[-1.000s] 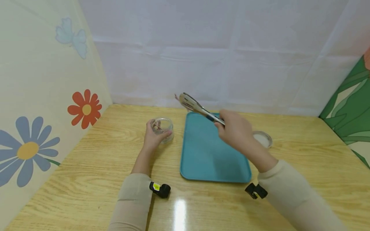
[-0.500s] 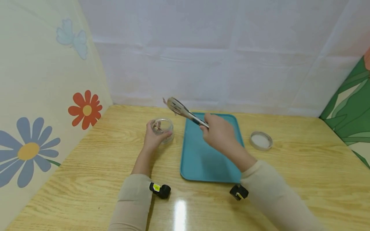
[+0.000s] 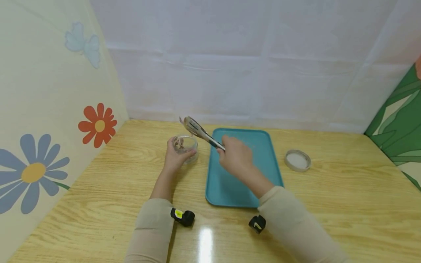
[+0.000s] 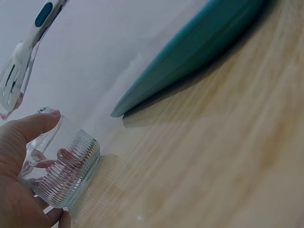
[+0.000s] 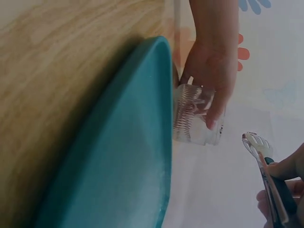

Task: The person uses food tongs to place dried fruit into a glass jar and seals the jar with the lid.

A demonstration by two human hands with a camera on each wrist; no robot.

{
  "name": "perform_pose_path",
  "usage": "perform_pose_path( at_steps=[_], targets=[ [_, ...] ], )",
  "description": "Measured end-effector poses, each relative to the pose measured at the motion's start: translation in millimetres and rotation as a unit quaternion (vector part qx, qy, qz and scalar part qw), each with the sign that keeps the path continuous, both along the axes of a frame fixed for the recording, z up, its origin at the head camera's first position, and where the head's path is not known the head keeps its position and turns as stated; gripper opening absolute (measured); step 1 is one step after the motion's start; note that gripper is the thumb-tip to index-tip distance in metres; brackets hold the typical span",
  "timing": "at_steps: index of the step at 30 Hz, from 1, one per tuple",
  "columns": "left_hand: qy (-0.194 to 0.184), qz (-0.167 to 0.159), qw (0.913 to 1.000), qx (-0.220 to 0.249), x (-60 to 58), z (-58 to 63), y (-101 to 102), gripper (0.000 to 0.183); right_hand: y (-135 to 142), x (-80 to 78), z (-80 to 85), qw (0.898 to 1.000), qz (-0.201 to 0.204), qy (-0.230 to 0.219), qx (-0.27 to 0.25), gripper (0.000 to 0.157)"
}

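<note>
My left hand [image 3: 175, 157] grips a clear glass jar [image 4: 71, 175] that stands on the table left of the tray. Ribbed glass shows on its lower wall, and reddish-brown pieces [image 4: 65, 156] lie inside. My right hand [image 3: 237, 155] holds metal tongs [image 3: 205, 136] with slotted heads and dark grip inserts. Their tips point left, above and just behind the jar's open mouth. Between the tong heads is a small reddish piece [image 4: 19, 100], mostly hidden; its kind is unclear. In the right wrist view the tongs [image 5: 266, 171] hang apart from the jar.
A teal rectangular tray [image 3: 230, 186] lies on the wooden table [image 3: 98, 219] under my right hand. Right of it rests a round lid [image 3: 297, 160] with a pale centre. A white cloth wall [image 3: 230, 73] closes off the back, with flower-printed panels at both sides.
My right hand has moved left and slightly down, bringing the tongs and the reddish piece from over the tray toward the jar. The lid has come fully into view. My left hand stays put.
</note>
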State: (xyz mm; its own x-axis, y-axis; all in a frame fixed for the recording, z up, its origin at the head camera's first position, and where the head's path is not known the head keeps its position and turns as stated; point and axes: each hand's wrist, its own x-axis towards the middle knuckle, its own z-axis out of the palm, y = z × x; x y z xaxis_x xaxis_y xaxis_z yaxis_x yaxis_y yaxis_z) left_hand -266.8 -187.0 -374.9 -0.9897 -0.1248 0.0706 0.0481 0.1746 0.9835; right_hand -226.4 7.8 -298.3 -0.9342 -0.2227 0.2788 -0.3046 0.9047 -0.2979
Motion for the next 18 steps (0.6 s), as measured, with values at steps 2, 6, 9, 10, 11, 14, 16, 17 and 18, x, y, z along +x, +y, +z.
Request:
perform_pose_path(
  at_steps=[2, 6, 9, 10, 11, 14, 16, 17, 18],
  targets=[
    [0.004, 0.003, 1.0, -0.008, -3.3, -5.2, -1.1, 0.089, -2.9, 0.0, -3.8, 1.0, -0.002, -0.005, 0.002, 0.022],
    [0.008, 0.008, 0.9999, -0.013, -3.5, -5.9, -0.7, 0.088, -7.2, 0.0, -10.1, 1.0, 0.006, 0.0, 0.007, 0.022],
    [0.008, 0.008, 0.9999, -0.012, -3.3, -6.1, -1.4, 0.089, -9.4, -0.3, -14.7, 1.0, 0.013, 0.001, 0.003, 0.021],
    [0.007, 0.009, 0.9999, -0.012, -3.4, -6.2, -1.6, 0.089, -9.9, -0.3, -16.1, 1.0, 0.015, 0.001, 0.0, 0.021],
    [0.006, 0.008, 0.9999, -0.012, -3.3, -6.2, -1.7, 0.089, -10.3, -0.1, -17.5, 1.0, 0.015, 0.001, -0.002, 0.021],
    [0.004, 0.007, 0.9999, -0.014, -3.8, -6.4, -1.9, 0.089, -10.9, 0.2, -21.4, 1.0, 0.01, 0.009, -0.001, 0.021],
    [0.004, 0.006, 0.9999, -0.015, -4.0, -6.4, -2.0, 0.088, -10.8, 0.3, -23.3, 1.0, 0.008, 0.012, 0.001, 0.021],
    [0.005, 0.006, 0.9998, -0.016, -4.1, -6.5, -2.1, 0.088, -10.7, 0.4, -23.9, 1.0, 0.009, 0.013, 0.002, 0.021],
    [0.006, 0.007, 0.9998, -0.016, -4.3, -6.6, -2.2, 0.087, -10.5, 0.4, -24.5, 1.0, 0.01, 0.014, 0.002, 0.02]
  ],
)
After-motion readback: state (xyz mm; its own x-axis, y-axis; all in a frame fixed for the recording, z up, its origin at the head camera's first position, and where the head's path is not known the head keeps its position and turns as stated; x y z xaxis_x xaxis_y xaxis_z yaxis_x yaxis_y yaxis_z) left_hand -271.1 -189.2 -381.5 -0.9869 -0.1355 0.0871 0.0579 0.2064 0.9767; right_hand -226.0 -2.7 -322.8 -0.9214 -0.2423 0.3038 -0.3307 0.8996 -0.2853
